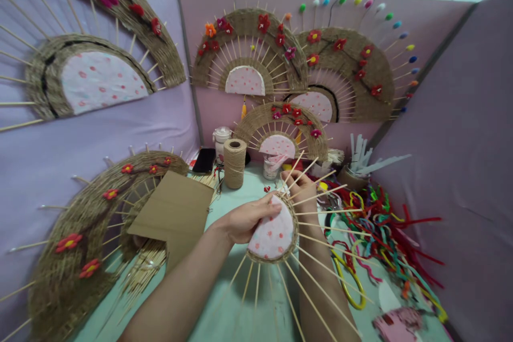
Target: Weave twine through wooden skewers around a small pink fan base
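Note:
My left hand (253,218) grips a small half-round fan frame (272,236) by its straight edge, thumb lying on the spotted pink-white cloth. Twine (295,230) is wound in a narrow band around the frame's curved rim, and thin wooden sticks (328,211) fan out from it. Behind the upper sticks is my right hand (302,188), its fingers closed in a pinch close to the rim. Whatever those fingertips hold is too small to make out. Past the frame, a large spool of twine (234,165) stands upright on the table.
Finished fans with felt flowers hang on the back panel (244,37) and left panel. Cardboard (172,214) lies over bundled sticks (148,267) at left. Yellow-handled scissors (350,283), tangled coloured pipe cleaners (385,235) and a pot of white strips (355,173) are at right.

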`<state>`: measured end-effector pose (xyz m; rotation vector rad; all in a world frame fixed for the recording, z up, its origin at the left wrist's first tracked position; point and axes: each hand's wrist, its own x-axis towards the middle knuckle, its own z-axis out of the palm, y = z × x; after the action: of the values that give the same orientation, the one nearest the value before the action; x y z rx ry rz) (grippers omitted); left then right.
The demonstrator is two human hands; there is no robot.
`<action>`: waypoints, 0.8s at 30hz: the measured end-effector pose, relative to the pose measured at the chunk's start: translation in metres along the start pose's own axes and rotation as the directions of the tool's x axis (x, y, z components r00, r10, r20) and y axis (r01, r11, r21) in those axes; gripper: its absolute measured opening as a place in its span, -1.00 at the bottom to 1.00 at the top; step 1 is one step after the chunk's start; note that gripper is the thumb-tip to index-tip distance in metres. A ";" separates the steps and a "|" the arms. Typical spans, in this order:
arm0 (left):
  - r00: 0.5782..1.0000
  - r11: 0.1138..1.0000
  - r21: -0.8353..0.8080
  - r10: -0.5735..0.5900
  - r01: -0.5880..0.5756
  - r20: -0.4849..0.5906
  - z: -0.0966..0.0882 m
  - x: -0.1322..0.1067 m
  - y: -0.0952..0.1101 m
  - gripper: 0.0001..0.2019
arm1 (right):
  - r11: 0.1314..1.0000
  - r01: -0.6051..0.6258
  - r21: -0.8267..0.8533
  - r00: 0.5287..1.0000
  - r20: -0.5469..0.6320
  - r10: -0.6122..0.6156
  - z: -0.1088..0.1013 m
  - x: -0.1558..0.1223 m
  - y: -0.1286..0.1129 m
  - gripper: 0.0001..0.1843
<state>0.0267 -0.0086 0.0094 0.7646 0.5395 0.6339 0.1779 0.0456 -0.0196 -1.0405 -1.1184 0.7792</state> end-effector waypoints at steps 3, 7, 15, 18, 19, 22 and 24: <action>1.000 1.000 0.008 -0.002 0.002 -0.003 0.002 -0.001 0.001 -0.56 | 1.000 -0.008 -0.010 0.998 -0.061 0.008 -0.003 0.002 -0.002 -0.73; 1.000 1.000 0.029 -0.003 0.003 -0.013 0.003 -0.002 0.003 -0.49 | 1.000 -0.006 -0.019 0.993 -0.115 0.003 -0.015 0.004 -0.008 -0.72; 0.999 0.995 0.096 -0.010 0.014 -0.047 -0.002 -0.004 0.009 -0.52 | 0.987 0.031 0.158 0.994 -0.111 -0.013 -0.055 0.002 -0.023 -0.70; 1.000 0.994 0.106 -0.023 0.024 -0.019 -0.003 -0.003 0.007 -0.55 | 0.933 0.011 0.360 1.000 -0.004 -0.011 -0.061 -0.001 -0.030 -0.71; 1.000 0.994 0.109 -0.030 0.030 -0.008 -0.004 -0.002 0.006 -0.55 | 0.920 0.004 0.392 1.000 0.012 -0.010 -0.062 -0.002 -0.032 -0.71; 0.998 0.993 0.102 -0.053 0.050 0.031 -0.004 0.000 0.003 -0.55 | 0.913 0.016 0.407 1.000 -0.024 -0.007 -0.063 -0.002 -0.035 -0.72; 0.996 0.993 0.094 -0.079 0.075 0.040 -0.003 0.001 0.001 -0.52 | 0.912 0.052 0.408 0.997 -0.066 -0.028 -0.063 -0.002 -0.036 -0.74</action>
<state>0.0251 -0.0065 0.0084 0.8385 0.5589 0.5223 0.2377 0.0149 0.0078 -0.6789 -0.8721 0.8982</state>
